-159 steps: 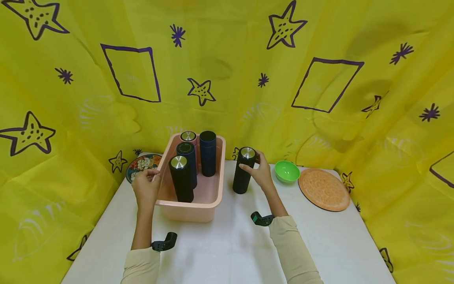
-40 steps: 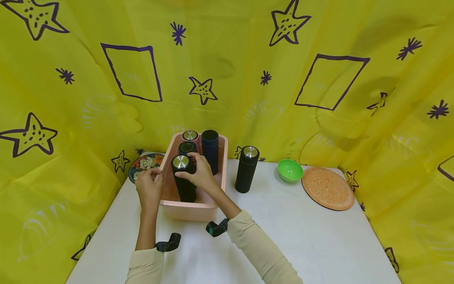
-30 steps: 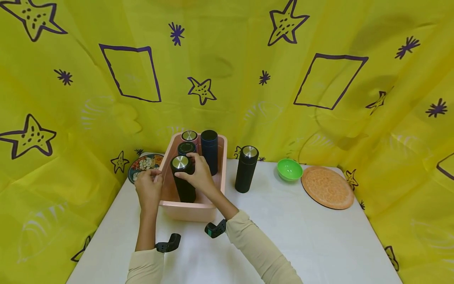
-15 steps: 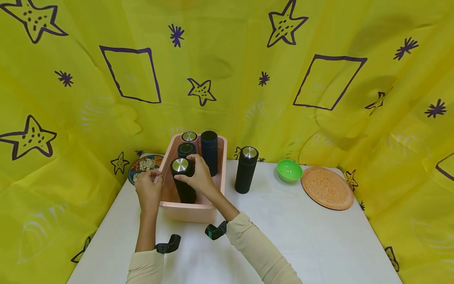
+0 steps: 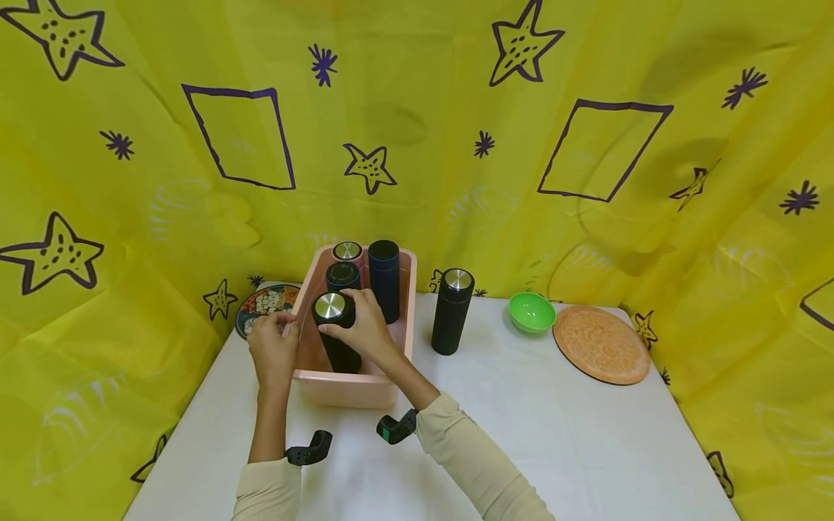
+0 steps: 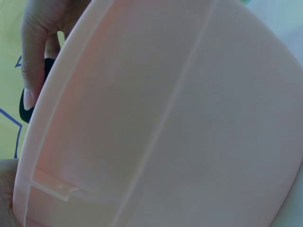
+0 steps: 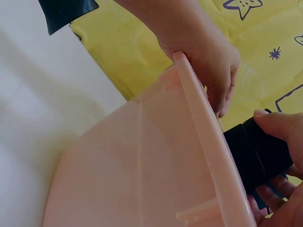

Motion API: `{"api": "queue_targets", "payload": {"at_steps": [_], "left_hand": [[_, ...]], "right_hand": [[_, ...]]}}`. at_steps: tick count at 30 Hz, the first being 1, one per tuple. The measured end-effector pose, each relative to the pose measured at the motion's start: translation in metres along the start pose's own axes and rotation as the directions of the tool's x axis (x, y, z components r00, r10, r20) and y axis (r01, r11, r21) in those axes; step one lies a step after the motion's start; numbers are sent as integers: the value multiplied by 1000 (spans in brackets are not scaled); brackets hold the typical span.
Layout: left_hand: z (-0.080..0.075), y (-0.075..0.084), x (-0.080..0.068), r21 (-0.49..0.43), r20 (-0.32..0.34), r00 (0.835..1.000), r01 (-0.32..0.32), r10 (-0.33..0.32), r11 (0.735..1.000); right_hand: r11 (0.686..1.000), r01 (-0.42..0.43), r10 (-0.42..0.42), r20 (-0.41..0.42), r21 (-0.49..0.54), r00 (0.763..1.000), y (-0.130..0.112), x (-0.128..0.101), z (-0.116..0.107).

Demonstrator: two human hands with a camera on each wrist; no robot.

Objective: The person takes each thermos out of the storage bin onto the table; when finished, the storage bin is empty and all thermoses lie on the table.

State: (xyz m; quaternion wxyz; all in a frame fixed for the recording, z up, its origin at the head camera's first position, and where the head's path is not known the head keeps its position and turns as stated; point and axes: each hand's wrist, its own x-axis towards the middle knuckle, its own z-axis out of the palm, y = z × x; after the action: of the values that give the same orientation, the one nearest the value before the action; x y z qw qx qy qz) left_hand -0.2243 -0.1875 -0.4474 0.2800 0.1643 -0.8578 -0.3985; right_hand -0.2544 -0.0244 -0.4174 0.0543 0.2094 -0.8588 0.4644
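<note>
Flask point(image 5: 335, 329) gripped in right hand point(image 5: 363, 331)

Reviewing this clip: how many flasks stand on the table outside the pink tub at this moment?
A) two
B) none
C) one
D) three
C: a single black flask with a silver cap stands on the white table just right of the pink tub; the other four are inside the tub.

Things sitting on the white table point(image 5: 573, 441)

Right of the hands: a black bottle point(image 5: 452, 312), a green bowl point(image 5: 531, 312), an orange plate point(image 5: 601, 345). Left: a painted plate point(image 5: 263, 300).
</note>
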Motion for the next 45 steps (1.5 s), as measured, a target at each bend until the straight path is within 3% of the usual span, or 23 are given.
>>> {"api": "queue_targets", "payload": {"at_steps": [11,21,45], "left_hand": [[-1,0,-1,-3,-1,1000,-5,5,1000],[-1,-1,0,-4,-15,1000,-23,23,1000],[0,0,0,-25,-32,999,-10,9,1000]], "right_hand": [[998,6,-8,30,63,1000,5,-2,3],[996,58,-53,60,-74,997,7,-2,4],[997,78,-78,-14,15,997,16,-2,-2]]}}
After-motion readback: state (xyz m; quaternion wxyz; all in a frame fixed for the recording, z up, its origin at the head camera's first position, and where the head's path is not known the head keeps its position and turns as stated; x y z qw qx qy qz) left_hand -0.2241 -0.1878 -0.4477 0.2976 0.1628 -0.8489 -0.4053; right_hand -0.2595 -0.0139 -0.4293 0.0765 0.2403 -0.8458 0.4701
